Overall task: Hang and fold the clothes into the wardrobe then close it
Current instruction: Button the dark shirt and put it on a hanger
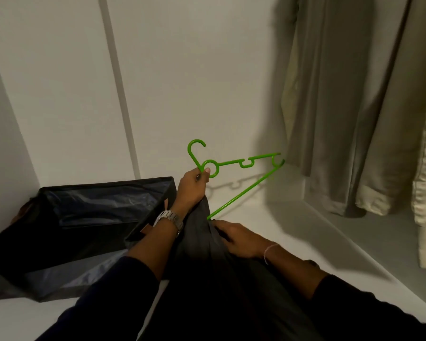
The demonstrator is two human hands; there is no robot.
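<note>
Landmark: green hanger point(241, 163), held above the white wardrobe shelf point(293, 232); every place below is given relative to it.
Left hand point(192, 185): thumb and fingers pinch the hanger at the ring below its hook, probably to keep the frame steady and tilted while cloth is fed on.
Right hand point(239, 239): just below the hanger's lower bar, fingers curled into the dark garment point(207, 262) and gripping a fold of it.
Dark garment: bunched between the two hands, its top edge meeting the lower bar where the bar disappears into the cloth; likely being threaded over that bar. It is not yet hung.
Storage box point(89, 225): dark fabric, open-topped, on the shelf left of the hanger.
Hanging clothes point(342, 107): grey and cream pieces, right of the hanger and well apart, in the neighbouring compartment.
Wristwatch point(169, 219): metal band on the left wrist, below the hanger.
Writing: no brand, label or lettering can be read.
</note>
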